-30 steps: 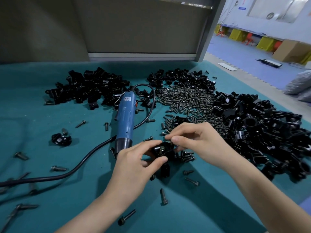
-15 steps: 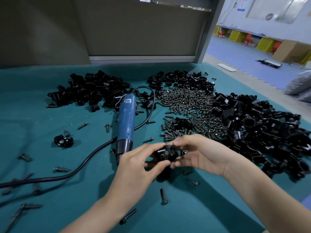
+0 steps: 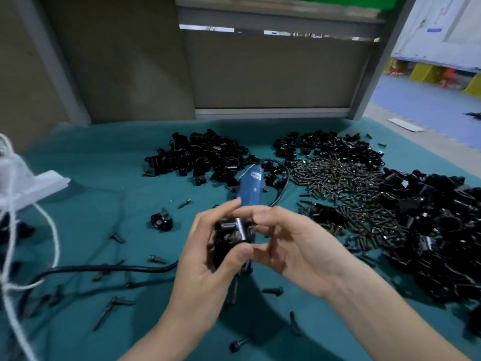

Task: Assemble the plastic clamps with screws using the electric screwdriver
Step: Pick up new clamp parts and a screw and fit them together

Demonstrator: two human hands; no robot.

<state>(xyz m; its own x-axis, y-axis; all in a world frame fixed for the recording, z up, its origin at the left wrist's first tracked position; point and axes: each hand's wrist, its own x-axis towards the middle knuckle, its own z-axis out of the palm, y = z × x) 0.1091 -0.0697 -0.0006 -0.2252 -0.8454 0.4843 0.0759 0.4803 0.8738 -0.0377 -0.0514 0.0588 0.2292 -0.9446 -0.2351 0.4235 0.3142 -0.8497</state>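
Observation:
I hold a black plastic clamp (image 3: 226,237) above the table with both hands. My left hand (image 3: 208,264) wraps it from the left and below. The fingertips of my right hand (image 3: 294,246) pinch its right upper edge. A silver screw shaft (image 3: 240,227) lies across the clamp's top between my fingers. The blue electric screwdriver (image 3: 251,185) lies on the teal table (image 3: 99,178) just behind my hands, its lower end hidden by them.
A screw pile (image 3: 338,178) lies right of the screwdriver, with black clamp heaps behind it (image 3: 200,157) and at far right (image 3: 429,225). The black cable (image 3: 104,269), loose screws (image 3: 157,259) and one clamp part (image 3: 162,222) lie to the left. A white cord (image 3: 53,230) hangs at left.
Both hands have lifted the clamp up and closer to the camera. My view has tilted up and now takes in more of the wall and the table's left side.

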